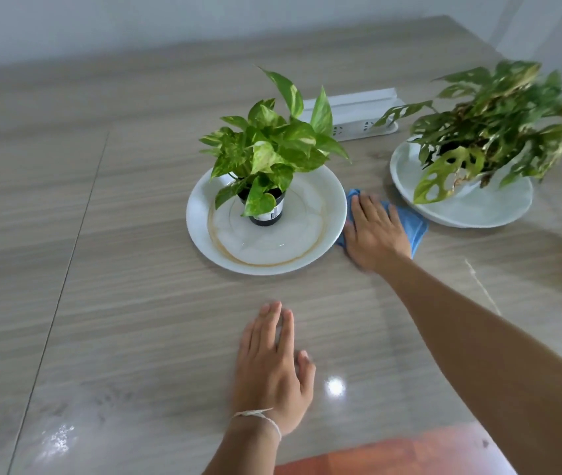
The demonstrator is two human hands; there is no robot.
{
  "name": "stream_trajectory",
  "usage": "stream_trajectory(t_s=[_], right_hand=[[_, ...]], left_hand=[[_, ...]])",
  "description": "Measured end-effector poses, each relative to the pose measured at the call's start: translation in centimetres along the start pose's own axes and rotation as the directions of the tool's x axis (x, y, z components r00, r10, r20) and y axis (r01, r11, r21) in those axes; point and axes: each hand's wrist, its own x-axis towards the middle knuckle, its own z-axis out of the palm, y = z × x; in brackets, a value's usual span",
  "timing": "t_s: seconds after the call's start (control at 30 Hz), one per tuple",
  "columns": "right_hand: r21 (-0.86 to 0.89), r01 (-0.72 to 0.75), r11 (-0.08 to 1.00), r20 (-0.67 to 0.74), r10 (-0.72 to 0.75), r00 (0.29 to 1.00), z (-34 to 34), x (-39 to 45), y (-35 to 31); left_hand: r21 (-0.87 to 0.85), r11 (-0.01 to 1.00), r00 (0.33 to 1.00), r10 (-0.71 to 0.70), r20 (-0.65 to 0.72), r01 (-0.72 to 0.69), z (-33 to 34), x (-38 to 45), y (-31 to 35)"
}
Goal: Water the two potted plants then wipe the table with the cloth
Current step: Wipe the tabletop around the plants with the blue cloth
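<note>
Right hand [373,231] presses the blue cloth [409,222] flat, fingers straight, at 3 o'clock of the pothos plate [200,214]. Left hand [272,365] rests open-fingered on the table [118,303], holding nothing.

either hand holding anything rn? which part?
Nothing gripped. Right hand presses flat on the middle of the blue cloth between the two plates. Left hand lies flat on the table.

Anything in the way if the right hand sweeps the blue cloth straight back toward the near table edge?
Nothing visible blocks it. The right hand presses the blue cloth flat between the two white plates; bare wood-grain table lies behind it. The left hand rests flat, off to the left.
</note>
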Motion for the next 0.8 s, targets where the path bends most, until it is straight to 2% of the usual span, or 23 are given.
stream_trajectory(t_s=[0.07,0.2,0.37,0.57,0.8], right_hand=[[0.022,-0.011,1.0,0.017,0.011,1.0,0.3,-4.3,0.3],[0.081,-0.033,0.996,-0.037,0.036,0.999,0.8,-14.0,0.8],[0.052,-0.122,0.991,-0.055,0.125,0.991,1.2,-23.7,1.1],[0.03,-0.123,0.992,-0.012,0.123,0.992,0.8,-23.5,2.5],[0.022,-0.355,0.934,-0.017,0.356,0.934,-0.5,-18.5,11.4]], left_hand=[[0.023,1.0,1.0,-0.019,0.02,0.019,-0.1,0.0,0.1],[0.034,0.999,1.0,-0.018,0.015,0.017,-0.2,-0.2,0.1],[0.001,1.0,1.0,-0.005,-0.01,0.005,-0.1,-0.1,0.4],[-0.001,1.0,0.999,0.018,-0.044,-0.018,0.1,-0.1,0.1],[0.0,1.0,0.998,0.025,-0.056,-0.025,0.4,0.0,0.0]])
